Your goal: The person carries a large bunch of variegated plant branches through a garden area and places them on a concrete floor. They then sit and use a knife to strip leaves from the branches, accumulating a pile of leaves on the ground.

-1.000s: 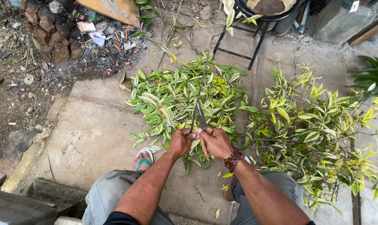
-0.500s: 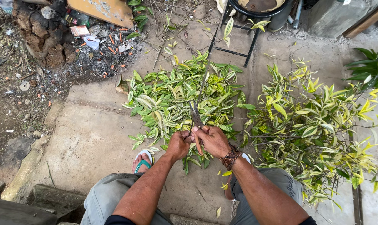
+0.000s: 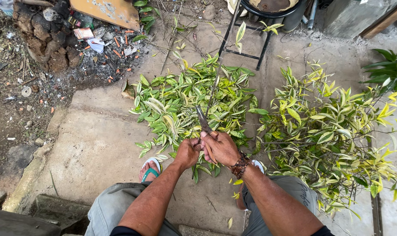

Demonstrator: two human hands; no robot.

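Cut leaf pile [image 3: 185,98] at 12 o'clock: green with cream-white stripes. Leafy branches [image 3: 334,131] at 3: same stripes, yellower tips. Shears [image 3: 203,120]: dull grey blades. Bracelet [image 3: 239,165]: brown beads. Sandal [image 3: 149,171]: white sole, teal strap. Concrete floor [image 3: 93,144]: grey-tan. Stool frame [image 3: 246,39]: black.

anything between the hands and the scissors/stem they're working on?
Nothing visible. The right hand grips the scissors directly, and the left hand sits right beside it at the thin stem. The cut leaf pile lies behind the blades, not between.
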